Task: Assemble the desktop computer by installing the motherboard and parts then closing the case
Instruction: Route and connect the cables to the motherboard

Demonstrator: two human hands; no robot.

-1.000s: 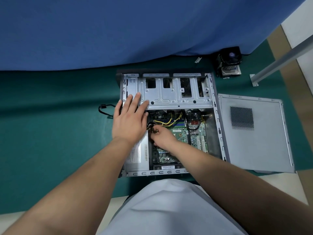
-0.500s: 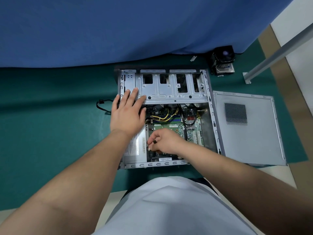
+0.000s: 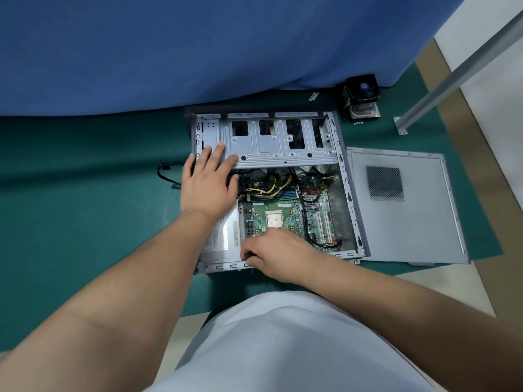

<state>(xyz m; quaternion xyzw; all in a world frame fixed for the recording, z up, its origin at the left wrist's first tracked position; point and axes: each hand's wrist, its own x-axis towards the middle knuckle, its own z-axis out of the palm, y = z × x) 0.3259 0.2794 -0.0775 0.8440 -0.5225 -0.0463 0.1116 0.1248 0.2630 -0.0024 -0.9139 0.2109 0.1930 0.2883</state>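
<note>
Since a second ago the right hand (image 3: 278,254) has drawn back from the cable cluster near the drive cage to the near edge of the case, uncovering the CPU socket; the left hand has kept its place.

The desktop case (image 3: 349,199) lies open on its side on the green mat (image 3: 85,207), in front of a blue cloth (image 3: 198,46). Its detached side panel (image 3: 404,205) lies flat just beside it on the right, with a mesh vent showing. Inside, a bare metal drive cage (image 3: 277,142) spans the far half. The green motherboard (image 3: 285,213) sits in the near half with a pale square CPU socket (image 3: 274,220) at its middle, white expansion slots to the right, and yellow and black cables (image 3: 268,188) running across its far end. A silver power supply (image 3: 223,239) fills the near left corner. A cooler with fan (image 3: 362,97) stands well apart on the mat by the cloth.

The left hand (image 3: 206,188) lies flat with fingers spread, pressing on the cage's left end. The right hand's fingers are curled at the case's near rim; what they pinch, if anything, cannot be told.
</note>
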